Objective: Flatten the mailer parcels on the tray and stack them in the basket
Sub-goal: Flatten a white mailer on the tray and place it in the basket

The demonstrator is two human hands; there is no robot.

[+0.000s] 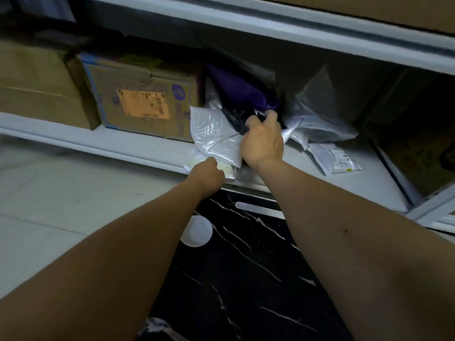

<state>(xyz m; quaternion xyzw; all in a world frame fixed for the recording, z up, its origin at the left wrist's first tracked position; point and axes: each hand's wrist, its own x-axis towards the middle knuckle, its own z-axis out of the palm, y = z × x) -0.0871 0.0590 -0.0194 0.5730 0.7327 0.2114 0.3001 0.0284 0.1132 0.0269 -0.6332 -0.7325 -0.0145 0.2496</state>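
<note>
Right hand (262,141) clenched on dark crumpled mailer (242,99); left hand (208,174) fisted on glossy grey mailer (214,136), long axis upright, right of box (140,99).

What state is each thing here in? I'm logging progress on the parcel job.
Left hand: closed on the pale parcel's near edge.
Right hand: fingers closed on the dark mailer.
Silver mailer: crumpled, on the shelf.
Labelled mailer: lying flat.
Clear bag: puffed, crumpled.
Cardboard box: closed.
</note>
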